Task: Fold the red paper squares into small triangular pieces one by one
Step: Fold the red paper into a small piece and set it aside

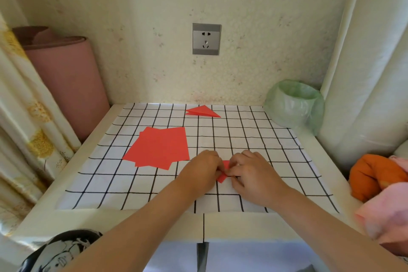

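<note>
Most of the small red piece [222,178] is hidden under the fingers of both hands. Only a corner below the fingertips and a sliver above them show, so its exact shape and number of folds cannot be made out. The left hand [202,166] and right hand [251,172] meet over it near the front middle of the checked cloth [276,172] that covers the table [88,221]. Both have their fingers curled down and pinch the piece, the left from its left side and the right from its right. Whether the piece rests on the cloth or is held just above it cannot be told. Both forearms are bare and run out of the lower edge of the view.

Just beyond and left of the left hand lies a loose stack of red paper squares [160,148], flat on the cloth. The sheets are slightly fanned so that corners stick out, and their number is not clear. Near the far edge of the cloth, well apart from the hands, lies a folded red triangle [202,111], its layers gaping a little at the left end.

At the far right corner stands a bin [293,106] lined with a pale green bag. A grey wall socket [206,38] sits on the wall behind. A pink roll [66,79] leans at the left beside a patterned curtain [26,117], and an orange cloth [373,174] and a pink cloth [386,212] are cut off at the right edge
</note>
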